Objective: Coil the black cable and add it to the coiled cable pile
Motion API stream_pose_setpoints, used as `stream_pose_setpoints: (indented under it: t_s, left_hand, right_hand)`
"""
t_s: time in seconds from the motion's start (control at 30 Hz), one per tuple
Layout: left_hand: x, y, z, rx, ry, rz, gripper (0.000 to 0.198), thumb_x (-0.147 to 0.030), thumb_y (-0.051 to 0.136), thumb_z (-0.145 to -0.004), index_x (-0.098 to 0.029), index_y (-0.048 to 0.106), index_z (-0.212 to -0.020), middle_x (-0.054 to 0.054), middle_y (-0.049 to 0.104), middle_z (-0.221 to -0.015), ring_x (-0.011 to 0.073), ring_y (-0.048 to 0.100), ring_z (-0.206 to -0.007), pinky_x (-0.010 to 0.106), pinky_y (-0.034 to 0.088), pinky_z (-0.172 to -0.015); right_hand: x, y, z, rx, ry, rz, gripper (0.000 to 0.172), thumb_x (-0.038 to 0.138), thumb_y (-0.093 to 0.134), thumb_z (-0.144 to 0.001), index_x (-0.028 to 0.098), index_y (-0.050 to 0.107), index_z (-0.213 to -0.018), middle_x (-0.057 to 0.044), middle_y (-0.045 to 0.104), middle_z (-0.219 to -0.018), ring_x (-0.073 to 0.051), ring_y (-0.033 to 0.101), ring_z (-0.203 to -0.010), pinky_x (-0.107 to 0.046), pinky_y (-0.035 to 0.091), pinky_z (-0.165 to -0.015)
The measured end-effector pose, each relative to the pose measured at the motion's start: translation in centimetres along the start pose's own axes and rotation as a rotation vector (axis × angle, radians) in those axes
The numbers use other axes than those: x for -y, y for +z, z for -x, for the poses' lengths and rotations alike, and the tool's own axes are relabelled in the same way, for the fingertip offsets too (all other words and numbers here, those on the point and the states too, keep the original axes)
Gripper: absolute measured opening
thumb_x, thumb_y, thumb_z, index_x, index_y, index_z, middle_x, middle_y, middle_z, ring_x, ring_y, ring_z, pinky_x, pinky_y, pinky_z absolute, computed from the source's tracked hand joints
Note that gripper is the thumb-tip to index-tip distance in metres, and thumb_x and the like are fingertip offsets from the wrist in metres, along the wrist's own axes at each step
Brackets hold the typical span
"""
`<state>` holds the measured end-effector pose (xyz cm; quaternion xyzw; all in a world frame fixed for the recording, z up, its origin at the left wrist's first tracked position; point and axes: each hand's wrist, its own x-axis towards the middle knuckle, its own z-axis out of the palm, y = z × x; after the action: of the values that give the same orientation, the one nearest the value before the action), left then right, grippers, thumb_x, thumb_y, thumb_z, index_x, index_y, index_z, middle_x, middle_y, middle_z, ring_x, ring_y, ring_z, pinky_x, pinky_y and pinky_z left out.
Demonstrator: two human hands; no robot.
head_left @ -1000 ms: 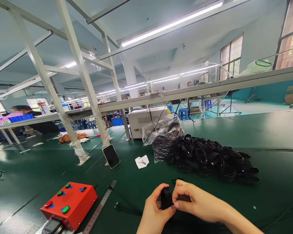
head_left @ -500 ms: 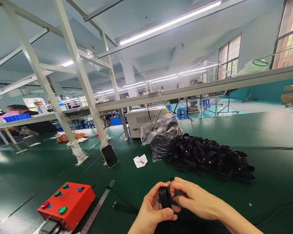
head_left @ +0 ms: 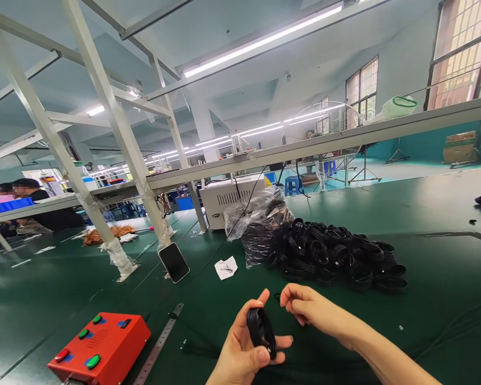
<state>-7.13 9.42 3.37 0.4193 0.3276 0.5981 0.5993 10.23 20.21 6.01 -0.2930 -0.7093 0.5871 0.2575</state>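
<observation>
In the head view my left hand (head_left: 244,342) is closed around a coil of black cable (head_left: 260,331), its turns stacked flat. The coil stands on edge between thumb and fingers. To the right and slightly higher is my right hand (head_left: 304,305), apart from the coil, with its fingers curled and pinched together. A small black loop (head_left: 278,297) sticks out at its fingertips; whether it is a tie or a cable end I cannot tell. Beyond both hands lies a heap of similar black cable coils (head_left: 336,254) on the green table.
A plastic bag (head_left: 260,230) of black items leans by the heap. A phone (head_left: 173,262), a paper slip (head_left: 226,268), a steel ruler (head_left: 160,342) and a red button box (head_left: 100,347) lie to the left. Metal posts (head_left: 116,123) carry a shelf; people sit at far left.
My right hand has drawn away from the coil, a little to the right. The coil in my left hand has turned, showing its open middle more. The camera view has shifted slightly.
</observation>
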Motion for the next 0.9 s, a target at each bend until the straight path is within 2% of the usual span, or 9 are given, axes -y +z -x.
stream_pose_setpoints:
  t_s: [0.1, 0.23, 0.33, 0.4, 0.53, 0.6, 0.7, 0.8, 0.9]
  left_hand:
    - [0.5, -0.2, -0.4, -0.047, 0.007, -0.033, 0.061, -0.028, 0.089, -0.059, -0.037, 0.064, -0.114, 0.005, 0.027, -0.160, 0.0317, 0.070, -0.101, 0.034, 0.058, -0.076]
    - [2.1, -0.5, -1.2, -0.148, 0.123, -0.131, 0.064, -0.018, 0.091, -0.051, -0.032, 0.067, -0.108, 0.009, 0.049, -0.145, 0.0335, 0.060, -0.117, 0.036, 0.056, -0.084]
    - [3.2, -0.4, -1.7, -0.204, 0.181, -0.177, 0.061, -0.021, 0.091, -0.051, -0.029, 0.068, -0.106, 0.010, 0.059, -0.134, 0.0320, 0.059, -0.119, 0.037, 0.052, -0.093]
    - [3.6, -0.2, -1.8, -0.218, 0.165, -0.170, 0.073, -0.027, 0.090, -0.051, -0.032, 0.062, -0.117, 0.011, 0.055, -0.140, 0.0331, 0.060, -0.117, 0.041, 0.052, -0.095]
    - [3.8, -0.2, -1.9, -0.344, 0.166, -0.224, 0.104, -0.034, 0.090, -0.050, -0.039, 0.040, -0.140, 0.010, 0.033, -0.157, 0.0337, 0.057, -0.123, 0.044, 0.046, -0.102]
    - [3.5, -0.7, -2.1, -0.456, 0.176, -0.281, 0.091, -0.042, 0.084, -0.058, -0.035, 0.042, -0.138, 0.011, 0.040, -0.153, 0.0330, 0.058, -0.122, 0.043, 0.044, -0.102]
    - [2.8, -2.5, -2.5, -0.602, 0.198, -0.361, 0.065, -0.049, 0.072, -0.071, -0.027, 0.050, -0.129, 0.014, 0.061, -0.131, 0.0320, 0.064, -0.115, 0.043, 0.048, -0.097]
    - [1.8, -4.9, -2.8, -0.705, 0.196, -0.459, 0.051, -0.045, 0.065, -0.075, -0.023, 0.053, -0.119, 0.012, 0.070, -0.106, 0.0301, 0.067, -0.108, 0.041, 0.052, -0.089]
    - [1.2, -6.6, -2.8, -0.771, 0.185, -0.539, 0.042, -0.041, 0.068, -0.071, -0.021, 0.057, -0.106, 0.009, 0.070, -0.094, 0.0277, 0.070, -0.094, 0.038, 0.053, -0.079]
  right_hand:
    - [1.0, 0.5, 0.7, -0.001, -0.016, -0.018, 0.011, 0.027, 0.049, -0.080, 0.021, 0.058, -0.082, 0.003, 0.054, -0.074, -0.014, 0.049, -0.066, -0.026, 0.038, -0.062]
    - [1.0, 2.8, 1.2, 0.025, -0.074, 0.039, 0.029, 0.038, 0.066, -0.078, 0.020, 0.066, -0.100, -0.004, 0.065, -0.097, -0.022, 0.059, -0.092, -0.032, 0.046, -0.079]
    - [0.2, 4.2, 1.1, -0.097, -0.099, 0.273, 0.028, 0.030, 0.071, -0.074, 0.021, 0.069, -0.101, -0.003, 0.068, -0.092, -0.024, 0.062, -0.091, -0.030, 0.048, -0.075]
    - [-0.2, 4.2, 0.8, -0.181, -0.139, 0.445, 0.020, 0.030, 0.071, -0.076, 0.022, 0.071, -0.095, 0.000, 0.068, -0.081, -0.021, 0.065, -0.079, -0.026, 0.048, -0.066]
    - [-0.6, 1.0, -0.8, -0.398, -0.191, 0.641, 0.028, 0.026, 0.064, -0.083, 0.022, 0.064, -0.111, -0.005, 0.070, -0.099, -0.022, 0.067, -0.085, -0.029, 0.050, -0.073]
    - [-0.4, -2.0, -2.7, -0.565, -0.177, 0.758, 0.037, 0.021, 0.060, -0.085, 0.019, 0.058, -0.121, -0.014, 0.065, -0.113, -0.029, 0.064, -0.097, -0.039, 0.046, -0.084]
    - [0.5, -7.0, -6.2, -0.763, -0.173, 0.914, 0.037, 0.019, 0.059, -0.087, 0.015, 0.054, -0.123, -0.020, 0.064, -0.114, -0.037, 0.058, -0.108, -0.052, 0.035, -0.096]
    - [1.5, -10.0, -8.8, -0.778, -0.192, 1.009, 0.027, 0.025, 0.060, -0.090, 0.016, 0.058, -0.115, -0.013, 0.064, -0.112, -0.032, 0.056, -0.110, -0.053, 0.033, -0.100]
    - [1.6, -9.4, -7.8, -0.678, -0.236, 1.062, 0.016, 0.024, 0.057, -0.093, 0.017, 0.063, -0.106, -0.012, 0.064, -0.116, -0.031, 0.054, -0.113, -0.052, 0.033, -0.099]
